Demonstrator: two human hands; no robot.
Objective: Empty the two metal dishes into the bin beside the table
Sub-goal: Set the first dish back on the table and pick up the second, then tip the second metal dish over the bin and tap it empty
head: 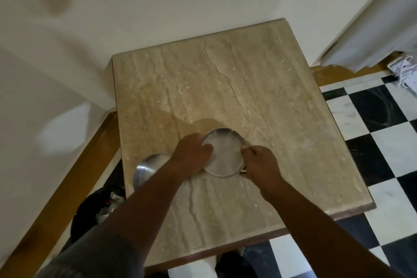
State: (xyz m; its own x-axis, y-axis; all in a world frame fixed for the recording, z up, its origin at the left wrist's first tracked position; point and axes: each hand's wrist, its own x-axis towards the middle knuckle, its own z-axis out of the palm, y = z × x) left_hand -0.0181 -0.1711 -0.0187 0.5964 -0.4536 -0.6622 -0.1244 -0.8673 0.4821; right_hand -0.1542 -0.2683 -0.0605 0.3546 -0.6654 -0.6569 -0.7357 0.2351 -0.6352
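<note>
From the head camera, looking steeply down, both hands were at the round metal dish (pixel 225 156) near the front middle of the marble surface (pixel 248 88). The left hand (pixel 191 156) covered the dish's left rim with fingers curled over the edge, and the right hand (pixel 259 165) pinched the right rim, so the dish appeared grasped from both sides. Whether it sat flat on the stone or was already slightly raised could not be told. Its inside looked pale and blurred; what it contained, if anything, could not be made out.

The second metal dish (pixel 146 167) lay at the left edge of the surface, partly hidden under the left forearm and seeming to overhang the edge a little. Directly below it on the floor stood the dark bin (pixel 97 205), with pale crumpled rubbish visible inside.

Judged from this, the risks lay mostly on the left. The forearm passed right over the second dish, and a careless swing toward the bin might nudge it off the edge. The held dish had a thin, smooth rim; a fingertip grip could slip when tilted, and tipping before it was over the bin would scatter the contents onto the checkered floor (pixel 372 137).
</note>
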